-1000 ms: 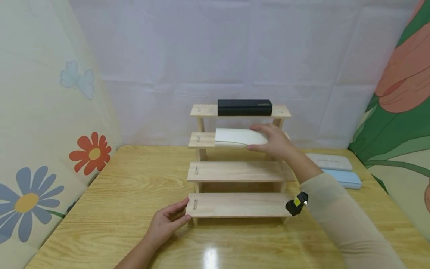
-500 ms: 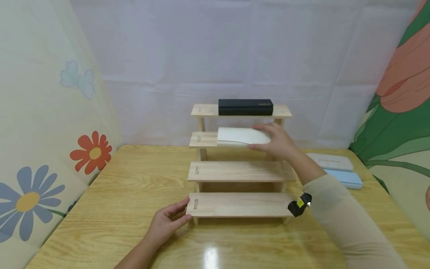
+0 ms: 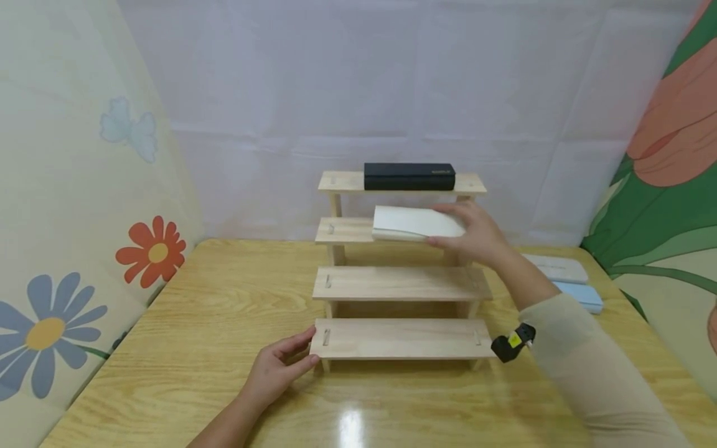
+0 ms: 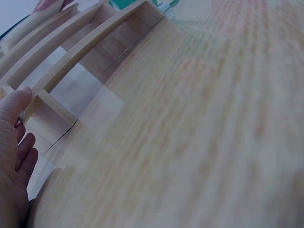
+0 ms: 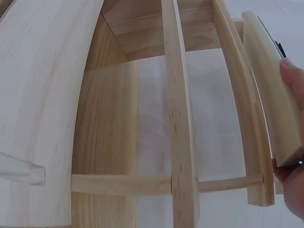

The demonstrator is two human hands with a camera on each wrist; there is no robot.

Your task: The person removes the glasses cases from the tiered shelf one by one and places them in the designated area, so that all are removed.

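A four-step wooden display stand point(image 3: 400, 339) stands on the table. My right hand point(image 3: 476, 233) pinches a white glasses case point(image 3: 414, 223) by its right end, thumb in front and fingers behind. The case lies level with the second shelf from the top, right of its middle; whether it still touches the shelf I cannot tell. In the right wrist view the case point(image 5: 273, 90) shows its cream long side beside the shelf edge. My left hand point(image 3: 274, 367) holds the left end of the lowest shelf between thumb and fingers; the left wrist view shows the thumb point(image 4: 16, 102) on the shelf's corner.
A black glasses case point(image 3: 409, 177) sits on the top shelf. On the table to the right lie a white case point(image 3: 560, 269) and a light blue case point(image 3: 585, 297), partly behind my right arm. A white cloth point(image 3: 269, 112) hangs behind the table.
My right hand has moved the white glasses case to the right and slightly up along the second shelf. The left hand has kept its place on the stand.
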